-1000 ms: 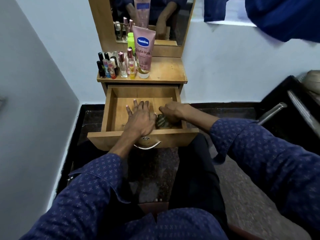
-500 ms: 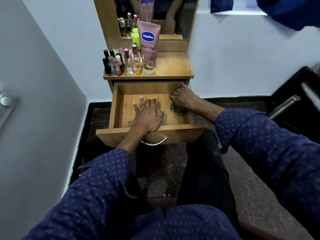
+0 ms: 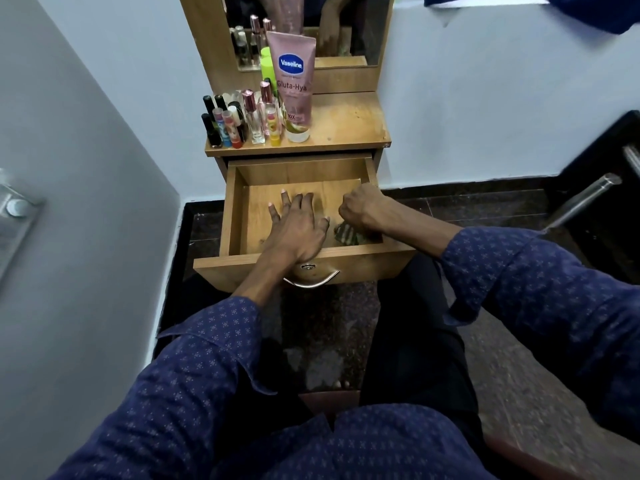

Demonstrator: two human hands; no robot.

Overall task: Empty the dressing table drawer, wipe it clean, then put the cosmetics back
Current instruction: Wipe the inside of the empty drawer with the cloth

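Observation:
The wooden drawer (image 3: 232, 216) of the dressing table is pulled out and holds no cosmetics. My left hand (image 3: 298, 226) lies flat on the drawer floor, fingers spread. My right hand (image 3: 362, 207) is clenched on a dark patterned cloth (image 3: 346, 234) at the drawer's right front corner. On the table top (image 3: 346, 123) stand the cosmetics: a pink Vaseline tube (image 3: 292, 84), small perfume bottles (image 3: 254, 117), lip balms (image 3: 230, 128) and dark nail polish bottles (image 3: 209, 128).
A mirror (image 3: 304, 26) rises behind the table top. A grey wall (image 3: 69, 202) closes the left side. A dark chair with a metal arm (image 3: 585, 199) stands at the right. My knees sit just under the drawer's metal handle (image 3: 311, 280).
My right hand with the cloth went from the drawer's front right to the back right corner, then came back toward the front. My left hand stayed flat on the drawer floor.

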